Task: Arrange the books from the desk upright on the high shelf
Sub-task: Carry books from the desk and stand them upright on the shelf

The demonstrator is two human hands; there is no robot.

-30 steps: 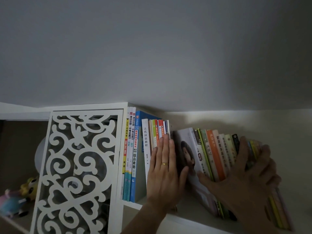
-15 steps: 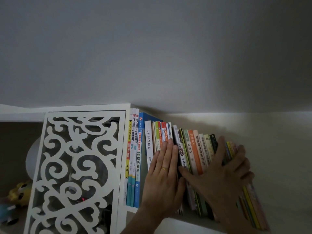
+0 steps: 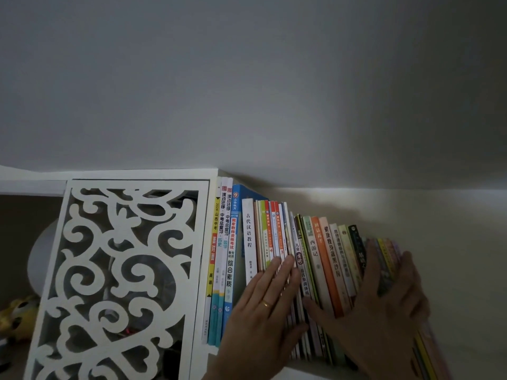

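A row of books (image 3: 315, 256) stands on the high shelf (image 3: 307, 373) against a grey wall, those at 3 o'clock leaning left. The left hand (image 3: 263, 305), a gold ring (image 3: 265, 303) on one finger, presses flat, straight fingers on the thin spines at centre. The right hand (image 3: 384, 305) spreads its fingers wide over the slanting books. At 9 o'clock a white scrollwork panel (image 3: 120, 275) screens a compartment; a yellow toy (image 3: 16, 314) sits beyond. Spines read "古代汉语教程" (image 3: 248, 237) and "西游记" (image 3: 313, 249).
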